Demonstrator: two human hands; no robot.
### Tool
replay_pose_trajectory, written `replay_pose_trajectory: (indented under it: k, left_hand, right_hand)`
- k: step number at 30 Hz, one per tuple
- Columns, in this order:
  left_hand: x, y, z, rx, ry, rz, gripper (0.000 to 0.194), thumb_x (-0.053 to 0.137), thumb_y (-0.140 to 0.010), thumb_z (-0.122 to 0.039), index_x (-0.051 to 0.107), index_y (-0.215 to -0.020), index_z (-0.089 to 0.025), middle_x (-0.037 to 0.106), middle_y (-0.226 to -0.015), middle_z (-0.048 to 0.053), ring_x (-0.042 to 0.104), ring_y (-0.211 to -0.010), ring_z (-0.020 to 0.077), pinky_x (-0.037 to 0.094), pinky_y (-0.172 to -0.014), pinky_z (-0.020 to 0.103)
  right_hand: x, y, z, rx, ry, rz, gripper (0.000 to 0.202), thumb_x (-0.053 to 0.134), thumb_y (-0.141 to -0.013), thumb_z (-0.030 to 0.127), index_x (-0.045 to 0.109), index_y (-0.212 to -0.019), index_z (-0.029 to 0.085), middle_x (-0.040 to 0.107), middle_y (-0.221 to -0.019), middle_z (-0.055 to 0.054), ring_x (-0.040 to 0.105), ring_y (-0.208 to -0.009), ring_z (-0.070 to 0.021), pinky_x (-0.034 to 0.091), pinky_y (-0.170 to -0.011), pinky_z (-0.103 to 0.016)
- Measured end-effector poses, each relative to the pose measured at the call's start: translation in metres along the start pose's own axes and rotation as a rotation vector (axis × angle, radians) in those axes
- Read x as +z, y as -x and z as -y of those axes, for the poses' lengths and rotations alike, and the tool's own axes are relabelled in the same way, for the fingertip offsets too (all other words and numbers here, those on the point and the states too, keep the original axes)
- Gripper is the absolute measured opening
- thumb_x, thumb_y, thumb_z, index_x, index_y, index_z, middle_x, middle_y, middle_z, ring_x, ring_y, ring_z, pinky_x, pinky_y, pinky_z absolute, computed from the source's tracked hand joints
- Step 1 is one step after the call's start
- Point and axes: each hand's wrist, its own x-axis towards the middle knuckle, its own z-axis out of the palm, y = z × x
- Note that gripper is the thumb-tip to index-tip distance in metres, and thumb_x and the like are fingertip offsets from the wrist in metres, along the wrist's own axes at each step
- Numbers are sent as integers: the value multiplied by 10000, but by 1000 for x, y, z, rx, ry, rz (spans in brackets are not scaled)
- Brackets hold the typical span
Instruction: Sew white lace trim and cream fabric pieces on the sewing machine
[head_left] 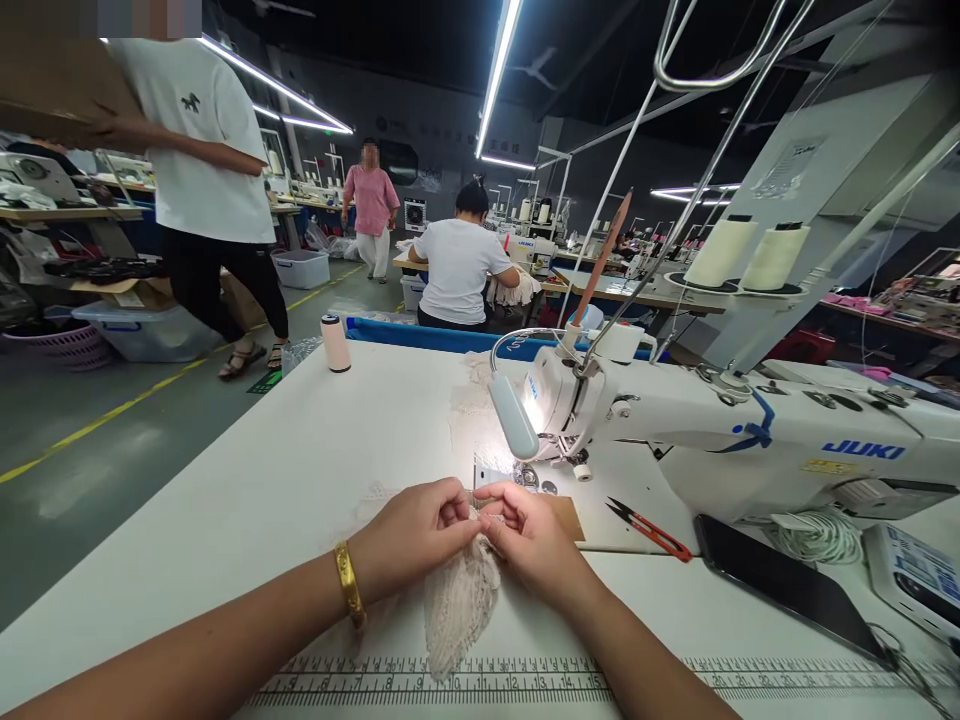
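Note:
A piece of pale lace fabric hangs from my fingers over the white table, its lower end lying near the printed ruler. My left hand, with a gold bracelet at the wrist, pinches the lace from the left. From the right, my right hand pinches it too, and the fingertips of both hands meet. Just beyond them stands the sewing machine, its lamp lit over the needle plate. More lace lies on the table to the left of the machine head.
Orange-handled thread snips, a black phone and a coiled white cable lie to the right. A pink thread spool stands at the far left edge. One person carries a cardboard box; another sits sewing ahead.

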Motion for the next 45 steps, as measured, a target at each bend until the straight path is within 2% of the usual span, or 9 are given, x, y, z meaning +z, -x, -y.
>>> replay_pose_trajectory:
  k: [7, 15, 18, 21, 25, 30, 34, 41, 45]
  left_hand:
    - [-4, -4, 1, -15, 128, 50, 307, 584, -851, -485, 618, -956, -199, 571, -715, -24, 538, -690, 180, 377, -617, 274]
    - [-31, 11, -16, 26, 133, 197, 443, 628, -839, -602, 560, -691, -189, 448, -642, -47, 402, -632, 129, 293, -588, 260]
    - [-41, 34, -38, 73, 211, 349, 391, 723, -795, -517, 513, -709, -199, 451, -640, -64, 387, -607, 110, 288, -550, 241]
    - [-60, 50, -47, 116, 179, 363, 338, 742, -782, -443, 509, -732, -203, 423, -651, -74, 348, -613, 102, 259, -533, 230]
    - [-89, 46, -19, 14, 24, 223, 230, 703, -777, -383, 556, -771, -205, 426, -644, -72, 351, -613, 112, 254, -535, 232]
    - [-107, 33, 37, -75, -397, -24, 197, 615, -784, -387, 662, -809, -197, 626, -846, 34, 561, -786, 218, 401, -703, 318]
    - [-84, 35, 35, 101, -566, -343, 260, 484, -876, -344, 671, -966, -187, 663, -1028, 90, 606, -963, 272, 434, -897, 424]
    - [2, 28, 1, 207, -599, -54, 84, 538, -824, -200, 618, -846, -188, 671, -878, 62, 623, -784, 228, 443, -702, 347]
    - [16, 20, 6, 200, -726, -68, 141, 487, -774, -89, 587, -793, -186, 660, -847, 84, 619, -772, 241, 407, -666, 341]
  right_hand:
    - [2, 4, -5, -42, -45, 66, 354, 679, -959, 465, 635, -1197, 206, 667, -858, -18, 564, -676, -157, 443, -577, -261]
    - [-2, 15, 11, -154, -20, 65, 377, 584, -1017, 458, 590, -1312, 223, 665, -1207, -122, 659, -962, -248, 560, -769, -369]
    - [-6, 20, 23, -274, 106, 247, 612, 663, -955, 359, 447, -1523, 286, 509, -1479, -109, 547, -1264, -294, 441, -1083, -487]
    - [-5, 20, 32, -312, 123, 394, 563, 713, -920, 376, 541, -1449, 290, 582, -1326, -83, 529, -1244, -280, 428, -1074, -447]
    - [2, 5, 23, -115, -16, 322, 477, 746, -901, 448, 594, -1304, 241, 579, -908, -7, 578, -821, -180, 498, -727, -310]
    - [9, -14, -3, -18, 3, 56, 518, 713, -886, 369, 525, -1344, 217, 597, -1083, -58, 596, -908, -192, 519, -720, -305]
    - [10, -12, -6, -46, 70, 14, 402, 621, -947, 380, 556, -1311, 220, 613, -1021, -47, 593, -812, -181, 513, -663, -306]
    - [8, -6, -9, -111, 113, 8, 356, 574, -988, 363, 551, -1309, 212, 645, -1050, -59, 610, -861, -193, 526, -753, -332]
    - [8, -1, -11, -149, 143, 5, 381, 558, -1005, 349, 531, -1364, 222, 633, -1124, -77, 611, -945, -208, 536, -817, -352]
